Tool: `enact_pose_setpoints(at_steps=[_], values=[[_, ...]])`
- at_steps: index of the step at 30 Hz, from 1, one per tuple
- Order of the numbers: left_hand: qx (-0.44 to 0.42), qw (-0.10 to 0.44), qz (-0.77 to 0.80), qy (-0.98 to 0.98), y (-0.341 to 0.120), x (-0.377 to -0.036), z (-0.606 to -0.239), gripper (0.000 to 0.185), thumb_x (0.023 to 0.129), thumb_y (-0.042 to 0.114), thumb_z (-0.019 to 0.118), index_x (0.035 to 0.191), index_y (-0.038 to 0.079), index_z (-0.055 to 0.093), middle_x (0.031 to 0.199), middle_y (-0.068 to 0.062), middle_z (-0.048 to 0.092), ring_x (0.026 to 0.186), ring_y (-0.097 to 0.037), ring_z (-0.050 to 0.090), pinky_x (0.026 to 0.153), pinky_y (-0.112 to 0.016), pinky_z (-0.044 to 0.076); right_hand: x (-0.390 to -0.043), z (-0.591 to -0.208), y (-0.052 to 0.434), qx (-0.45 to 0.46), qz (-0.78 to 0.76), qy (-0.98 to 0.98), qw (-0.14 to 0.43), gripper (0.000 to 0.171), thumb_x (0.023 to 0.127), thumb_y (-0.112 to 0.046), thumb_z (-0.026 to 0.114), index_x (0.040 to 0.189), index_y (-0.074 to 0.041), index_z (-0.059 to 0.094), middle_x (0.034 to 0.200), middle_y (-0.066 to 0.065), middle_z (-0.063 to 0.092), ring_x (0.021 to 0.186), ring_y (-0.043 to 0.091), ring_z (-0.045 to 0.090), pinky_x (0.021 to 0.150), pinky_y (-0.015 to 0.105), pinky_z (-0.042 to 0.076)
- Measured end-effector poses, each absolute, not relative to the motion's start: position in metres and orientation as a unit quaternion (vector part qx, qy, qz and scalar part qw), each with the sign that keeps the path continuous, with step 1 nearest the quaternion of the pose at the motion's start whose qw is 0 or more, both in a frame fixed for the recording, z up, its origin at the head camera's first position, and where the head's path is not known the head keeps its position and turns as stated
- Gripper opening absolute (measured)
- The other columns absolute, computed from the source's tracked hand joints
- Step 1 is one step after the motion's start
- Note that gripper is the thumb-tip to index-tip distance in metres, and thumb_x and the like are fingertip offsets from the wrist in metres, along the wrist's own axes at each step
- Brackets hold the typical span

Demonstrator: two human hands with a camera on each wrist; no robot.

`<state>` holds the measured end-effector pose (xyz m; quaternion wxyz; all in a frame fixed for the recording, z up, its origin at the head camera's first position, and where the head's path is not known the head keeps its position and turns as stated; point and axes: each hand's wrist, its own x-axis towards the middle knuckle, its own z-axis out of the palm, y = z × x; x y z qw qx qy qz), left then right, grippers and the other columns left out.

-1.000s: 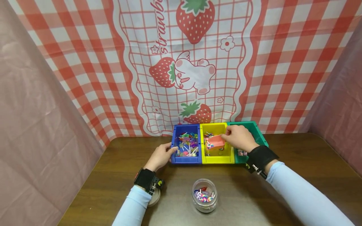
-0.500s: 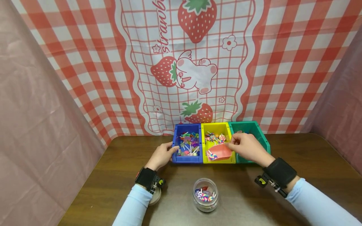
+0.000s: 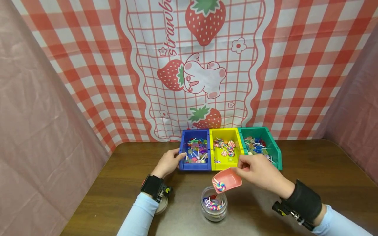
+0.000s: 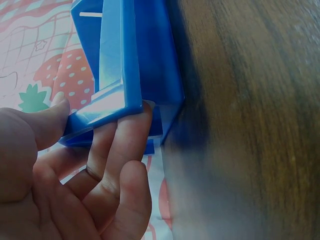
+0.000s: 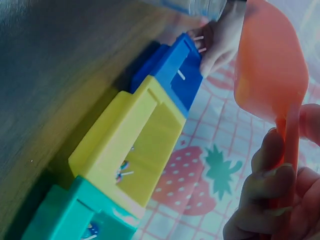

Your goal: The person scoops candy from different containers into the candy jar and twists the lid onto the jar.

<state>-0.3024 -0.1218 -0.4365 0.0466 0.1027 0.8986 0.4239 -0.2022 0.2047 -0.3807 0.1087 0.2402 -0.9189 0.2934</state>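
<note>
My right hand (image 3: 261, 170) grips the handle of a pink scoop (image 3: 234, 181), which carries a swirled lollipop charm (image 3: 220, 186). The scoop hangs at the back rim of a clear jar (image 3: 214, 214) holding several colourful charms. In the right wrist view, fingers and thumb wrap the scoop's handle (image 5: 292, 135). My left hand (image 3: 167, 164) holds the left wall of the blue bin (image 3: 195, 166); in the left wrist view, thumb and fingers pinch the blue bin's rim (image 4: 107, 102). Beside it stand the yellow bin (image 3: 225, 167) and the green bin (image 3: 277, 154).
Each bin has small charms inside. A round lid (image 3: 161, 206) lies on the wooden table (image 3: 118, 190), partly under my left wrist. A strawberry-print cloth (image 3: 203, 72) hangs right behind the bins.
My right hand has lifted the scoop out of the yellow bin and brought it toward me to the jar, with a lollipop charm in it. My left hand stays on the blue bin.
</note>
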Motion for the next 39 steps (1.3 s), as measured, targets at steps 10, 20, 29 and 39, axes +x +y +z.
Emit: enact_pose_setpoints(at_steps=[10, 20, 29, 39], values=[[0.104, 0.05, 0.427, 0.897, -0.122, -0.303, -0.438, 0.047, 0.102, 0.038, 0.056, 0.139, 0.009, 0.059, 0.074, -0.003, 0.065, 0.063, -0.025, 0.064, 0.06, -0.031, 0.045, -0.185, -0.381, 0.192, 0.319, 0.184, -0.904, 0.216, 0.038, 0.079, -0.024, 0.084, 0.067, -0.027, 0.048, 0.059, -0.017, 0.028, 0.052, -0.001, 0.032, 0.049, 0.021, 0.027], [0.102, 0.05, 0.423, 0.899, -0.122, -0.303, -0.439, 0.048, 0.102, 0.04, 0.056, 0.14, 0.009, 0.059, 0.074, -0.003, 0.065, 0.064, -0.024, 0.064, 0.06, -0.031, 0.044, -0.174, -0.38, 0.185, 0.349, 0.134, -0.881, 0.292, 0.039, 0.076, -0.023, 0.085, 0.067, -0.025, 0.047, 0.061, -0.017, 0.026, 0.053, 0.0, 0.029, 0.047, 0.019, 0.021], [0.102, 0.045, 0.425, 0.899, -0.122, -0.303, -0.437, 0.045, 0.103, 0.034, 0.057, 0.14, 0.01, 0.058, 0.074, -0.003, 0.065, 0.063, -0.024, 0.065, 0.06, -0.031, 0.046, -0.162, -0.376, 0.181, 0.392, 0.117, -0.847, 0.341, 0.038, 0.103, -0.039, 0.048, 0.073, -0.019, 0.058, 0.065, -0.012, 0.046, 0.055, 0.002, 0.041, 0.048, 0.017, 0.032], [0.102, 0.048, 0.423, 0.899, -0.122, -0.302, -0.437, 0.047, 0.103, 0.039, 0.056, 0.139, 0.01, 0.059, 0.075, -0.004, 0.065, 0.063, -0.023, 0.064, 0.06, -0.031, 0.045, -0.167, -0.368, 0.198, 0.342, 0.149, -0.865, 0.335, 0.03, 0.085, -0.032, 0.079, 0.072, -0.022, 0.054, 0.065, -0.016, 0.037, 0.057, 0.0, 0.035, 0.049, 0.018, 0.03]])
